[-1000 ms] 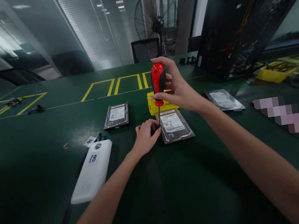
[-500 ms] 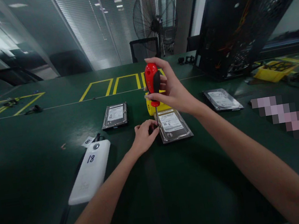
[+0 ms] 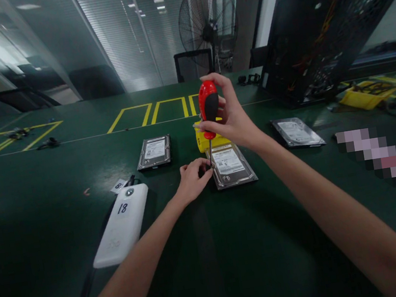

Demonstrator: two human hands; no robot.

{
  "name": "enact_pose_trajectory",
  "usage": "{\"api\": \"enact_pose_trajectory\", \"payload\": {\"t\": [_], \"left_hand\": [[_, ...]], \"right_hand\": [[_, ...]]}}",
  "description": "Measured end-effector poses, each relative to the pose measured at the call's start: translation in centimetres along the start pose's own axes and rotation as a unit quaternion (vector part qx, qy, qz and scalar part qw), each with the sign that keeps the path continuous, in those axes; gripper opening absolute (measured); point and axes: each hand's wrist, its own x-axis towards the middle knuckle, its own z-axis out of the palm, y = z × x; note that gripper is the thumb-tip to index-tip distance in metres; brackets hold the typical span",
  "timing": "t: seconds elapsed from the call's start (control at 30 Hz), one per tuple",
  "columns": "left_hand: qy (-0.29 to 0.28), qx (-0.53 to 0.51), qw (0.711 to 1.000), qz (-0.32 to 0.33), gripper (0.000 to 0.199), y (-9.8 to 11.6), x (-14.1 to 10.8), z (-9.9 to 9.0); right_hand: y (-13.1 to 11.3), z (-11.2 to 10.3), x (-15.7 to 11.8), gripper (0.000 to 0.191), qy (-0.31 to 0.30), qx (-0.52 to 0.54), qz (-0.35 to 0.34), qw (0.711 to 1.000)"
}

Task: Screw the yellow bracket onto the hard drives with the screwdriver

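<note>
A hard drive [image 3: 229, 163] with a white label lies on the green table in front of me. My right hand [image 3: 227, 109] is wrapped round the red and black handle of a screwdriver [image 3: 210, 104], held nearly upright. Its shaft runs down to the drive's left edge. There my left hand [image 3: 195, 178] is closed, thumb and fingertips together beside the screwdriver tip and touching that edge; what sits between them is too small to tell. Just behind the drive is a yellow object [image 3: 202, 140], partly hidden by my right hand.
Two more hard drives lie left [image 3: 154, 152] and right [image 3: 298, 132]. A white power bank marked 18 [image 3: 122, 227] with a black cable lies by my left forearm. At the back right stand a black computer case [image 3: 291, 55] and a yellow tray [image 3: 365, 97]. Yellow tape [image 3: 168, 100] marks the table.
The screwdriver handle has turned in my right hand, with more of its black grip facing me, and leans slightly further right. My left hand stays at the drive's edge.
</note>
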Motion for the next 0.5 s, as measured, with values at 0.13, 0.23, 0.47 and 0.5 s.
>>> {"api": "enact_pose_trajectory", "payload": {"t": [0.13, 0.23, 0.47, 0.5], "left_hand": [[-0.001, 0.004, 1.000, -0.005, 0.020, 0.14, -0.01, -0.05], [-0.002, 0.005, 1.000, -0.007, 0.019, 0.18, -0.01, -0.05], [0.001, 0.003, 1.000, -0.005, 0.020, 0.04, 0.00, 0.06], [0.001, 0.005, 1.000, -0.007, 0.019, 0.05, 0.00, 0.06]], "right_hand": [[-0.35, 0.15, -0.01, 0.069, -0.012, 0.013, 0.015, 1.000], [-0.70, 0.13, -0.03, 0.067, -0.026, 0.032, 0.023, 0.999], [-0.85, 0.22, 0.08, 0.055, -0.024, 0.056, 0.034, 0.998], [-0.74, 0.29, 0.14, 0.056, -0.016, 0.049, 0.033, 0.998]]}}
